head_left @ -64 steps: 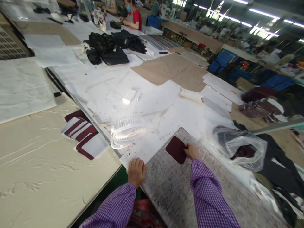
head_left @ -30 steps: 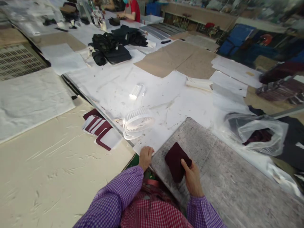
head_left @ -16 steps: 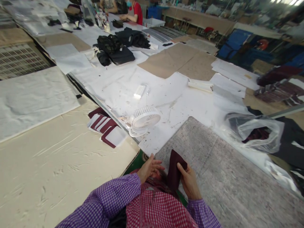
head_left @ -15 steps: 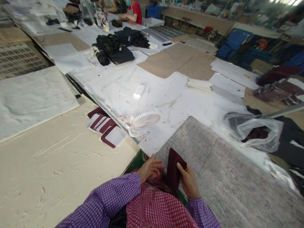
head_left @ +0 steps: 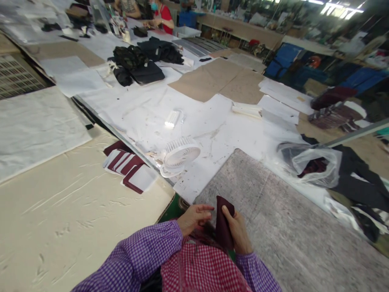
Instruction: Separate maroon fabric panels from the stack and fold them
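Observation:
A dark maroon fabric piece (head_left: 223,227) is pinched in my right hand (head_left: 240,233), thumb on its face, held upright over the near edge of the grey speckled board (head_left: 267,202). Just left of it, my left hand (head_left: 196,219) has its fingers stretched toward the fabric and apart from it, holding nothing. To the left, a fanned row of maroon and white pieces (head_left: 127,166) lies on the cream-covered table (head_left: 69,207).
A small white fan (head_left: 180,156) and a white box-like object (head_left: 172,118) sit on the white-covered table (head_left: 146,109). Dark folded garments (head_left: 142,61) and brown paper (head_left: 219,79) lie farther back. At right is a clear plastic bag (head_left: 319,166). A person in red (head_left: 164,18) sits at the far end.
The view has turned slightly to the right. My left fingers have straightened toward the maroon fabric piece, which stays in my right hand and looks turned more edge-on.

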A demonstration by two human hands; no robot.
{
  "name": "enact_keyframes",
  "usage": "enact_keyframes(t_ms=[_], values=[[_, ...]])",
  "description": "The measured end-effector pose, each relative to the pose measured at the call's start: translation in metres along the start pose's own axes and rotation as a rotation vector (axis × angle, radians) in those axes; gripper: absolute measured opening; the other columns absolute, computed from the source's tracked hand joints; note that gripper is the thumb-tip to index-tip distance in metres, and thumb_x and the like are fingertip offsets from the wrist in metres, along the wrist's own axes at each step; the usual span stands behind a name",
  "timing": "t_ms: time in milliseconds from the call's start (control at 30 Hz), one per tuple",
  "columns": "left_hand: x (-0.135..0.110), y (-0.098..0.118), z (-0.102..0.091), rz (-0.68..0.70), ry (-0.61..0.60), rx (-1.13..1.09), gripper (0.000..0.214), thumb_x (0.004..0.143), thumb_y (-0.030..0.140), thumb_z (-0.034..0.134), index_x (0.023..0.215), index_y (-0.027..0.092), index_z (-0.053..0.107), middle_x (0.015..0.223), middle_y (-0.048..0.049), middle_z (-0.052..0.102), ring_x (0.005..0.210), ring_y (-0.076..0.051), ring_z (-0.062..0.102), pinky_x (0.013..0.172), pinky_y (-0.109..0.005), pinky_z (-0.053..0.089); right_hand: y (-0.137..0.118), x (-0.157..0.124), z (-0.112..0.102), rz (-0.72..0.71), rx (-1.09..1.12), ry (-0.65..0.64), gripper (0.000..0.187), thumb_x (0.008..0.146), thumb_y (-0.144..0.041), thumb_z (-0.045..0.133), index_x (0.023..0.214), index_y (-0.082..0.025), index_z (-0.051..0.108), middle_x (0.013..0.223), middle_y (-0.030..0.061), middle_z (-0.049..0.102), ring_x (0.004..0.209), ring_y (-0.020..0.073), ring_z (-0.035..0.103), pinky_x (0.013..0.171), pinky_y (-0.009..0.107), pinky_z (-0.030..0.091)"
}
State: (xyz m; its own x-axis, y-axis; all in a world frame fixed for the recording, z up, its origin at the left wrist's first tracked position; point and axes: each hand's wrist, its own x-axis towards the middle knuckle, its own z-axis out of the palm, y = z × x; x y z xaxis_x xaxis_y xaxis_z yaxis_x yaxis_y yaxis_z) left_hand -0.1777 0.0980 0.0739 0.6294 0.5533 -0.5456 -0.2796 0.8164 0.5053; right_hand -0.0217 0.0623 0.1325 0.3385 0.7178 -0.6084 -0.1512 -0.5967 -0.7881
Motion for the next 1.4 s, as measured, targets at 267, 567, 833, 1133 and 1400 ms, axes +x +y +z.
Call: enact_keyframes(t_ms=[267, 567, 833, 1133, 1400], values=[[-0.012, 0.009, 0.016, -0.017, -0.143, -0.139, 0.059, 0.056, 0.04, 0.081, 0.107, 0.018, 0.062, 0.11, -0.0106, 0.064, 0.094, -0.019, 0.06, 0.073, -0.027, 0.044, -0.008, -0.008, 0.01, 0.009, 0.069, -0.093, 0.039, 0.07, -0.058, 0.064, 0.069, -0.019, 0.063, 0.051, -0.0012, 0.059, 0.041, 0.014, 0.048, 0.04, 0.027, 0.038], [-0.03, 0.039, 0.022, 0.273, 0.199, 0.083, 0.024, 0.062, 0.029, 0.078, 0.071, 0.016, 0.06, 0.063, 0.0036, 0.061, 0.06, -0.01, 0.053, 0.06, -0.021, 0.04, -0.022, -0.022, 0.012, -0.143, 0.193, -0.234, 0.033, 0.072, -0.038, 0.071, 0.1, -0.02, 0.066, 0.095, 0.004, 0.073, 0.085, 0.022, 0.066, 0.075, 0.032, 0.052], [-0.046, 0.051, 0.018, 0.486, 0.333, 0.088, 0.039, 0.059, 0.019, 0.078, 0.092, 0.019, 0.057, 0.079, 0.0032, 0.06, 0.078, -0.012, 0.057, 0.073, -0.024, 0.044, -0.023, -0.034, 0.019, -0.175, 0.007, -0.143, 0.035, 0.069, -0.044, 0.071, 0.091, -0.017, 0.071, 0.09, 0.0064, 0.074, 0.083, 0.0256, 0.066, 0.076, 0.039, 0.052], [-0.067, 0.053, 0.024, 0.276, 0.133, -0.031, 0.078, 0.06, 0.024, 0.079, 0.13, 0.023, 0.044, 0.098, -0.0055, 0.07, 0.089, -0.022, 0.065, 0.084, -0.037, 0.05, -0.025, -0.036, 0.029, -0.308, -0.165, -0.035, 0.033, 0.069, -0.045, 0.071, 0.09, -0.02, 0.071, 0.087, 0.0056, 0.074, 0.079, 0.0251, 0.066, 0.066, 0.034, 0.053], [-0.067, 0.06, 0.022, 0.604, 0.435, 0.111, 0.051, 0.068, 0.024, 0.073, 0.116, 0.023, 0.057, 0.119, -0.0043, 0.063, 0.11, -0.023, 0.058, 0.097, -0.037, 0.046, -0.041, -0.056, 0.027, -0.186, 0.026, -0.483, 0.03, 0.077, -0.043, 0.064, 0.088, -0.016, 0.065, 0.07, -0.0002, 0.062, 0.056, 0.0098, 0.052, 0.05, 0.02, 0.039]])
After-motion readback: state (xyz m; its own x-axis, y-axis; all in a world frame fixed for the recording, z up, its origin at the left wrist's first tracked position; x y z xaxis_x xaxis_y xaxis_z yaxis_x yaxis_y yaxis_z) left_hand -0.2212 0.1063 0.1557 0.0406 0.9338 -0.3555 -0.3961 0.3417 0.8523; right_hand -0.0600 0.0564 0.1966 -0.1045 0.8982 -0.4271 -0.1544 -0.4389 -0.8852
